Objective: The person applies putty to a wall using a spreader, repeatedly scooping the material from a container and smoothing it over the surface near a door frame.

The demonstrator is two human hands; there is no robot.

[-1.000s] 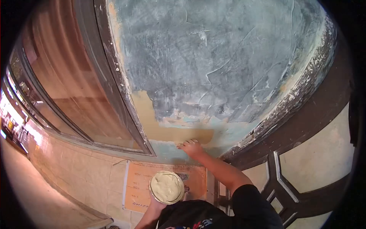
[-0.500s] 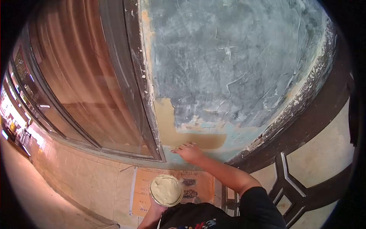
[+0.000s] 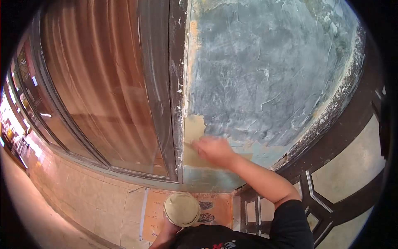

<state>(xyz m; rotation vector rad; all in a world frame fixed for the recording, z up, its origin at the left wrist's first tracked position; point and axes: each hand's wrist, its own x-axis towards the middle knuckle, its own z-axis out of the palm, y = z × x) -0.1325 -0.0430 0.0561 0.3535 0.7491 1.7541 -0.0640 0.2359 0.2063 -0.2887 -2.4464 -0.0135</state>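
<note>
Against the lower left of the grey-blue wall (image 3: 248,74), my right hand (image 3: 215,151) is closed and slightly blurred; whatever it grips is too small and smeared to make out. A yellowish-beige patch of paste (image 3: 194,126) covers the wall's lower left corner, around and above the hand. Low in the view, my left hand (image 3: 171,226) holds a round tub of pale cream paste (image 3: 182,208) from below and the side, its fingers mostly hidden beneath the tub.
Left of the wall stands a dark window frame (image 3: 159,91) with brown curtains (image 3: 99,70) behind glass. A dark wooden door with pale panels (image 3: 348,153) is at the right. An orange printed sheet (image 3: 153,207) lies on the tiled floor (image 3: 99,199).
My right hand has moved up the wall, from the lower edge of the paste to its left part. The view has shifted, and the wall sits further right. The tub stays in my left hand.
</note>
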